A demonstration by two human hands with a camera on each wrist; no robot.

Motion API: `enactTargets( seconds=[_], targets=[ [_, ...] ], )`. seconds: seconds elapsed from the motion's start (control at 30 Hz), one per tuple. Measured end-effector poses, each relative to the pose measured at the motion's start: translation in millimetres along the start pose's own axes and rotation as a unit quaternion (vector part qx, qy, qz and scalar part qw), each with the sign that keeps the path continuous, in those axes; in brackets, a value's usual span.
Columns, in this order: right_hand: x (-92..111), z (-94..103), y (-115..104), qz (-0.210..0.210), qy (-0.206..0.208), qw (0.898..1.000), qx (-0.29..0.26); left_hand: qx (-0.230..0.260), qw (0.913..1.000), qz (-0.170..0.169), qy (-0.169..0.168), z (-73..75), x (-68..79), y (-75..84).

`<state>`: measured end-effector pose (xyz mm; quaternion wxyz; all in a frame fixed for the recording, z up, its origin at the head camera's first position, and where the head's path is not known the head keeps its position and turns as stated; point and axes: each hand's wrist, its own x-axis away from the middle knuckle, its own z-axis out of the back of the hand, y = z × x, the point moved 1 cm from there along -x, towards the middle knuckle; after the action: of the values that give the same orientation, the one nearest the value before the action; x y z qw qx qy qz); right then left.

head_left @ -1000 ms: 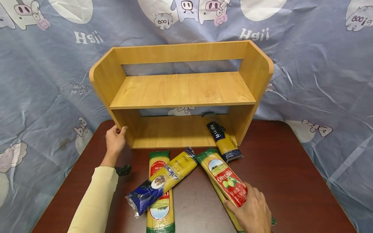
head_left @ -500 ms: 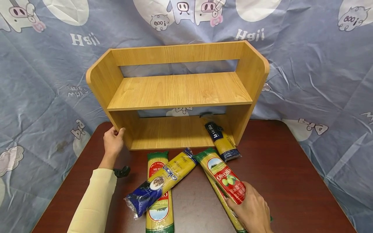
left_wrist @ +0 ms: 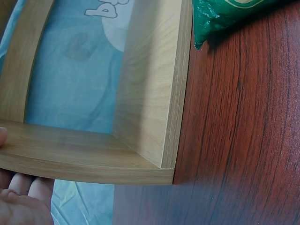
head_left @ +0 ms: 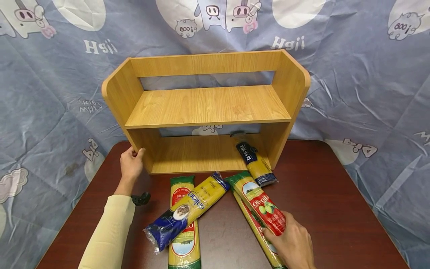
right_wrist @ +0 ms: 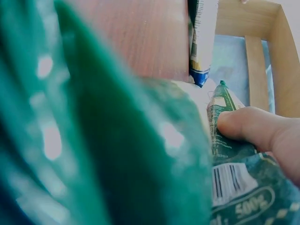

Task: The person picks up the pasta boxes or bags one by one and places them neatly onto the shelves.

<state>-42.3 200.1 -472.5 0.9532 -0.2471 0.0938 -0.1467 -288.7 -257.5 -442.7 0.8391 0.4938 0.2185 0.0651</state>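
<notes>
My left hand (head_left: pixel 131 164) grips the front edge of the left side panel of a wooden two-tier shelf (head_left: pixel 208 106). In the left wrist view, the thumb lies on one face of that panel (left_wrist: pixel 89 164), the fingers on the other. My right hand (head_left: pixel 293 241) holds the near end of a red-labelled Olivoilà spaghetti packet (head_left: pixel 263 205). Beneath it lies a similar spaghetti packet (head_left: pixel 252 220), partly covered. The right wrist view shows the thumb (right_wrist: pixel 262 126) pressed on green wrapping; blurred green film hides much there.
A blue-and-yellow pasta packet (head_left: pixel 205 196) lies across another Olivoilà packet (head_left: pixel 183 241) on the dark red table (head_left: pixel 336 209). A La Sicilia packet (head_left: pixel 256 164) slants out of the lower tier's right end. Patterned cloth (head_left: pixel 362 93) hangs behind.
The held spaghetti packet has shifted slightly against the one below, showing more of the lower red label. The left hand stays on the shelf panel.
</notes>
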Motion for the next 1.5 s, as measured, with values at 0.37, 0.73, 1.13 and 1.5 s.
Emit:
enactTargets(
  seconds=[0.37,0.73,1.13,1.5],
  targets=[
    [4.0,8.7,-1.5,-0.016,-0.001,1.0,-0.005,-0.003,0.9999,0.009,-0.006,0.2,1.1,0.9],
    [8.8,29.7,-13.1,-0.013,0.015,1.0,-0.014,0.007,1.0,0.005,0.0,0.1,1.4,1.7],
    [14.0,59.9,-27.1,-0.039,0.024,0.999,-0.01,0.006,1.0,0.004,-0.002,1.0,1.1,2.9],
    [14.8,89.7,-35.5,-0.025,0.052,0.998,0.001,-0.006,1.0,-0.001,0.004,0.2,1.1,2.4]
  ],
)
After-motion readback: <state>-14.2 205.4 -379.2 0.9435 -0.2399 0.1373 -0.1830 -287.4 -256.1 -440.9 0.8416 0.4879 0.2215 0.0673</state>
